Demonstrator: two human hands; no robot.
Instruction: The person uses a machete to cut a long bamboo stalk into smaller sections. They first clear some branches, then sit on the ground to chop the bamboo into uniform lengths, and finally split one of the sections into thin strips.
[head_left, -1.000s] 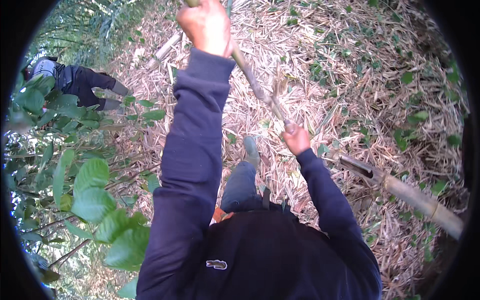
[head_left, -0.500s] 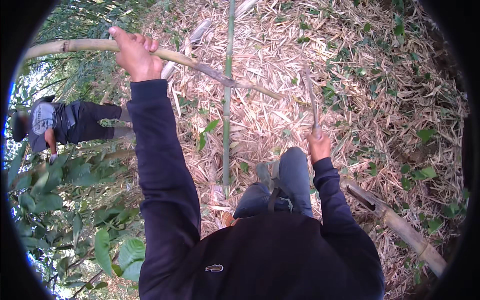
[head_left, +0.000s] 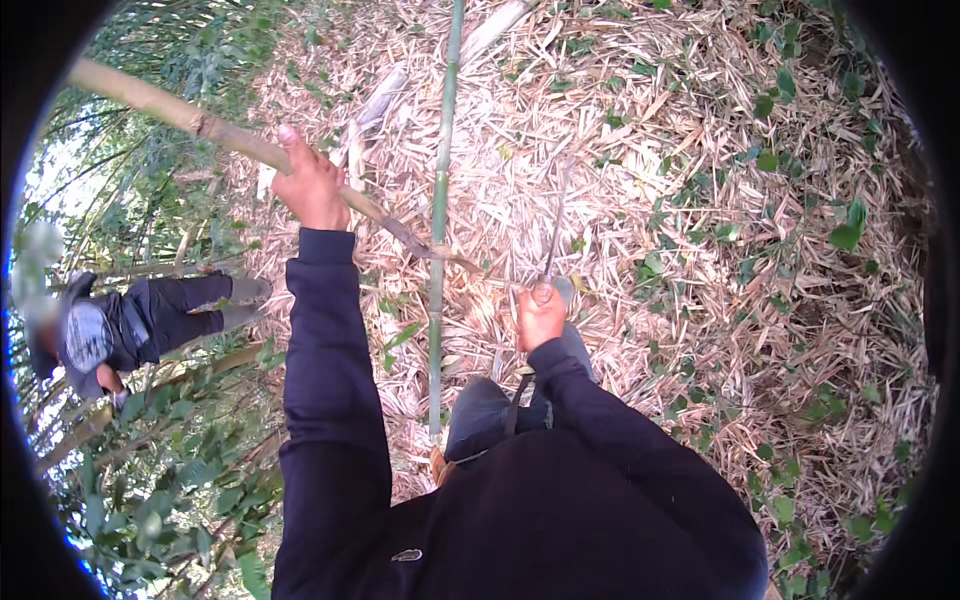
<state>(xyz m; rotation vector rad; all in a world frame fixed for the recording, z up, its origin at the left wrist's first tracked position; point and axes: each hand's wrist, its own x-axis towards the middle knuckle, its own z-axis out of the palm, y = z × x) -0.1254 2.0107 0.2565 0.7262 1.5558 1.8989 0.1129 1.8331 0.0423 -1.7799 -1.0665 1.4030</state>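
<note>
A yellowish-brown bamboo pole (head_left: 240, 140) slants from the upper left down toward the middle, its darker thin end lying across the green bamboo stem. My left hand (head_left: 312, 190) is closed around this pole, arm stretched forward. In front of my knees, my right hand (head_left: 540, 318) grips the handle of a long, thin-bladed machete (head_left: 556, 225). Its blade points away from me, a little to the right of the pole's thin end; the far tip blends into the litter.
A straight green bamboo stem (head_left: 440, 200) runs from far to near, left of my legs. Dry bamboo leaves (head_left: 660, 300) cover the ground, with green sprouts at right. Cut pale pieces (head_left: 383, 95) lie ahead. Another person (head_left: 120, 325) stands at left beside leafy growth.
My left hand has come nearer and slightly right, and the pole slants more steeply. My right hand with the machete has moved left, in front of my knees.
</note>
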